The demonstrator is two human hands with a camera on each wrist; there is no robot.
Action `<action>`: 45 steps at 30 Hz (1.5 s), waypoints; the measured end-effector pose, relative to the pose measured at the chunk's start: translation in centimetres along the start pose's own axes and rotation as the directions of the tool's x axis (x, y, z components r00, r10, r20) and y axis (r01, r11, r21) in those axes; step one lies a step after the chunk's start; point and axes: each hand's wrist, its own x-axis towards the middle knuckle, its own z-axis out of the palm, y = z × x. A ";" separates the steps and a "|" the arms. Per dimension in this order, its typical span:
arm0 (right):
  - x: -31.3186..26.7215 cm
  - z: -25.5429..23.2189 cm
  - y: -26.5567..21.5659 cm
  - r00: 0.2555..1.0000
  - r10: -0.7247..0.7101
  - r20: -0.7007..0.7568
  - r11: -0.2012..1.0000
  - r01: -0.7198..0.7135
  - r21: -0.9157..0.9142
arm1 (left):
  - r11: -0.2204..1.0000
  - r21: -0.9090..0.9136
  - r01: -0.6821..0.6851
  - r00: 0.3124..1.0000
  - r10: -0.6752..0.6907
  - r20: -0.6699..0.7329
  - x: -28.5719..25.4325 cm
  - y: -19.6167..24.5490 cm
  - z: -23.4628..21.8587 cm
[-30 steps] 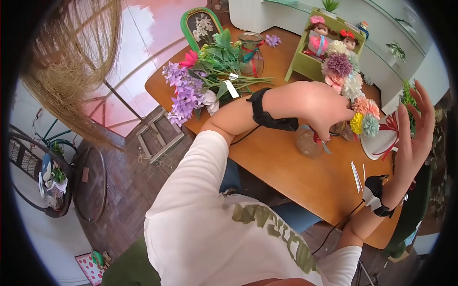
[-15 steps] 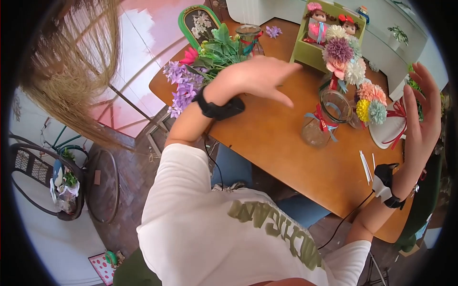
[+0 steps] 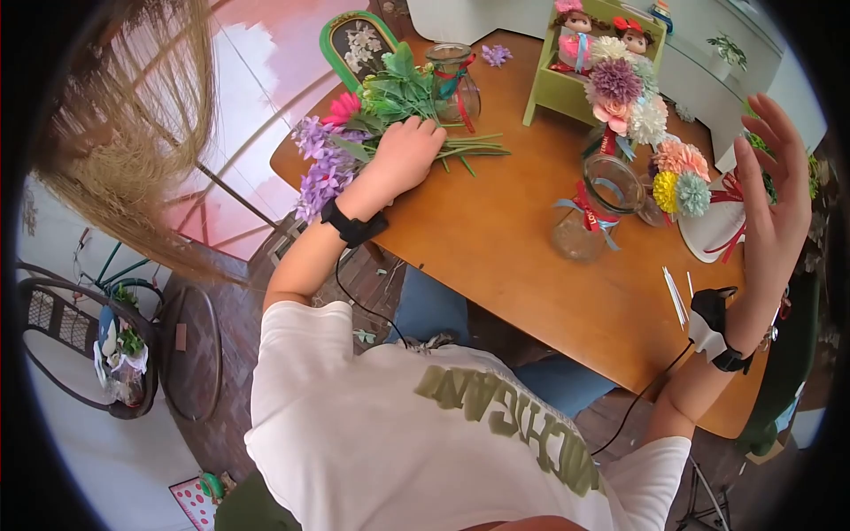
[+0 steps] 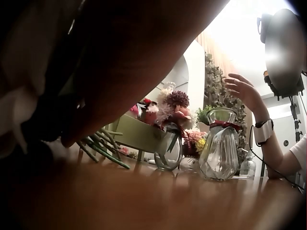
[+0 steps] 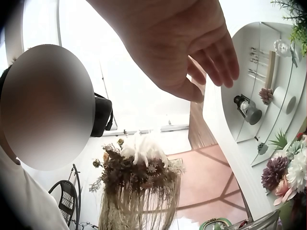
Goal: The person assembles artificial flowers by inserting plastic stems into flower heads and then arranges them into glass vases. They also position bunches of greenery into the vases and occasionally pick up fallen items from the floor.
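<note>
In the head view, my left hand (image 3: pixel 405 161) is over the bunch of flowers at the table's left, its fingers curled down round the green stems (image 3: pixel 478 144). Purple blossoms (image 3: pixel 326 168) and a pink flower (image 3: pixel 342 108) lie beside the wrist. Cut stems (image 4: pixel 108 148) poke out from under the hand in the left wrist view. My right hand (image 3: pixel 777 190) is raised above the table's right side, fingers spread and holding nothing, near a white ribboned bouquet (image 3: pixel 704 232). A glass vase with a red and blue ribbon (image 3: pixel 580 234) stands between the hands.
Another ribboned vase (image 3: pixel 453 88) and a green oval frame (image 3: pixel 332 44) stand at the back. A green doll box (image 3: pixel 553 88) and mixed flowers (image 3: pixel 617 81) are behind the middle vase. Thin white sticks (image 3: pixel 675 295) lie near the right forearm.
My left hand has left the ribboned middle vase, moved left across the table and come down on the flower stems. The right hand has stayed raised, with little movement.
</note>
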 end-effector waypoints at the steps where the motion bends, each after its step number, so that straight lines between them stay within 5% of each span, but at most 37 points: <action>1: 0.0 0.0 0.0 1.000 -0.005 0.002 1.000 0.005 0.010 | 0.999 0.018 -0.049 0.996 0.050 -0.075 0.0 -0.2 0.4; 6: 0.0 0.2 0.4 1.000 -0.004 0.015 0.999 0.004 0.037 | 0.982 0.022 -0.187 0.966 0.187 -0.180 -0.8 -0.6 1.0; 13: 0.0 0.5 -0.1 0.999 0.026 0.036 1.000 -0.026 -0.016 | 0.982 0.075 -0.174 0.983 0.178 -0.051 -3.2 -1.2 -0.7; 22: -0.2 0.7 0.2 0.987 0.136 0.091 0.990 -0.133 -0.041 | 0.930 0.309 -0.198 0.918 0.287 -0.275 -6.3 -3.0 -6.9; 29: -1.3 0.7 -4.8 0.987 0.085 0.135 0.974 -0.111 0.197 | 0.849 0.476 -0.230 0.687 0.488 -0.538 -5.1 -1.1 -13.7; 33: -1.8 1.1 -6.9 0.985 -0.087 0.149 0.961 0.043 0.275 | 0.788 0.572 -0.229 0.518 0.596 -0.614 -2.5 0.9 -16.6; 35: -2.0 2.0 -7.1 0.966 -0.162 0.201 0.955 0.102 0.278 | 0.748 0.607 -0.269 0.308 0.664 -0.682 -0.5 2.1 -18.1; 37: -2.5 3.1 -7.4 0.957 -0.130 0.260 0.945 0.041 0.324 | 0.728 0.597 -0.336 0.221 0.678 -0.701 2.0 4.1 -19.2; 39: -2.8 3.9 -7.4 0.933 0.003 0.361 0.919 -0.144 0.367 | 0.672 0.615 -0.414 0.045 0.689 -0.723 4.5 6.2 -19.9; 42: -2.6 4.7 -5.7 0.927 -0.020 0.373 0.862 -0.174 0.477 | 0.628 0.612 -0.481 0.002 0.699 -0.715 7.1 8.3 -21.2; 44: -1.9 4.0 -5.5 0.792 0.193 0.580 0.593 -0.565 0.574 | 0.643 0.591 -0.487 0.000 0.677 -0.736 8.6 9.3 -21.4; 45: -1.6 3.8 -5.1 0.800 0.195 0.568 0.605 -0.554 0.572 | 0.640 0.599 -0.481 -0.018 0.675 -0.737 9.2 9.8 -21.4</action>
